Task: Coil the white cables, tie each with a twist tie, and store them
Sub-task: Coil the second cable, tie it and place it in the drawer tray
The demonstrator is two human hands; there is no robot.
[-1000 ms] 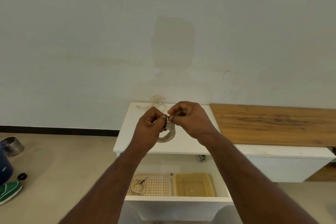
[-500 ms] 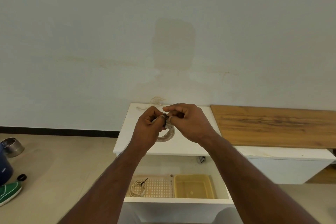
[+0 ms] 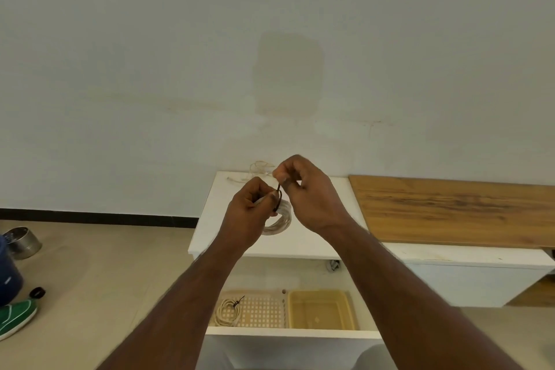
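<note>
A loose white cable [image 3: 260,170] is being carried at the back edge of the white desk [image 3: 312,242]. Below, a perforated tray [image 3: 264,311] and a yellow tub [image 3: 322,309] are being held side by side in the open drawer [image 3: 294,333], with a tied cable coil [image 3: 228,312] lying in the tray.

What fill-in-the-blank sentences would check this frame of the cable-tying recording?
1. The left hand grips the coiled white cable while the right hand pinches a ____ twist tie.
2. The tied coil lies in the ____ tray.
3. The yellow tub sits to that tray's ____.

Missing words: black; perforated; right
</note>
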